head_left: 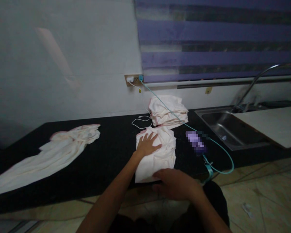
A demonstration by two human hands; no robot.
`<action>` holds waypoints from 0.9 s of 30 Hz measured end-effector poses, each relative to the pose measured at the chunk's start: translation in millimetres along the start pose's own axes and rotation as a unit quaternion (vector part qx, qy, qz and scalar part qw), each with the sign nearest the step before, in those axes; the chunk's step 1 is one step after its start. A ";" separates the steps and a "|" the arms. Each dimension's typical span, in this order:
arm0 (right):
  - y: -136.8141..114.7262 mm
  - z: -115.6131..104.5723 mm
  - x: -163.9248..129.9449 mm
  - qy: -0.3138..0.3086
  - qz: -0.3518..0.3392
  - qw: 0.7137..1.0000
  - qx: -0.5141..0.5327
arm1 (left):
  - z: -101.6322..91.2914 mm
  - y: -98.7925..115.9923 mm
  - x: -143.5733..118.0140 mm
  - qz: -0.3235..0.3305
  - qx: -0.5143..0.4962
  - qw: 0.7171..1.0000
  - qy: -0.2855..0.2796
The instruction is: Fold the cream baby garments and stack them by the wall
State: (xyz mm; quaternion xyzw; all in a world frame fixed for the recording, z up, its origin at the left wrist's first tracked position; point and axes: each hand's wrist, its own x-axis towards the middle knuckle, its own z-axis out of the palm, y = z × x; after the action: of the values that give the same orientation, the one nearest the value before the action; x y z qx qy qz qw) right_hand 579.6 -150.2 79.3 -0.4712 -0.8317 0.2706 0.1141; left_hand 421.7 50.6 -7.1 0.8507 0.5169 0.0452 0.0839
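Observation:
A white cloth [145, 170] with pinkish edging lies folded into a rough rectangle on the black counter, its near end at the counter's front edge. My left hand [147, 145] rests flat on its upper part, fingers spread. Over the cloth's near right corner is my right hand [177, 185], slightly blurred, with its fingers curved and the thumb apart below them. No cloth shows between thumb and fingers. Right behind stands a stack of similar folded cloths [168, 110]. Another long white cloth [63, 152] lies loosely bunched at the left, one end reaching the front edge.
A teal cable [223, 150] runs from the wall socket [135, 79] across the stack and loops by a purple, pixelated object [196, 141]. A white cord [138, 124] curls beside the stack. To the right are a sink [232, 129], a faucet [254, 81] and a pale board [276, 124].

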 end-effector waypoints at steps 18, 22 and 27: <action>44.3 36.3 44.2 0.152 0.089 0.983 -0.057 | -3.5 -1.4 1.1 0.007 -0.026 1.000 0.002; 42.0 48.2 14.9 0.149 0.108 0.980 -0.079 | -1.8 -1.6 -0.2 0.007 -0.032 0.999 0.011; 36.6 88.4 -20.1 0.161 0.120 0.971 -0.131 | -0.6 -1.0 -1.7 0.006 -0.030 0.999 0.016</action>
State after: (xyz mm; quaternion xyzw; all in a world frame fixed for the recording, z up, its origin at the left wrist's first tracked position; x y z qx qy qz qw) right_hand 577.4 -182.5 -13.0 -0.6160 -0.7679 0.0915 0.1499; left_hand 420.0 49.7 -6.7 0.8502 0.5112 0.0748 0.1014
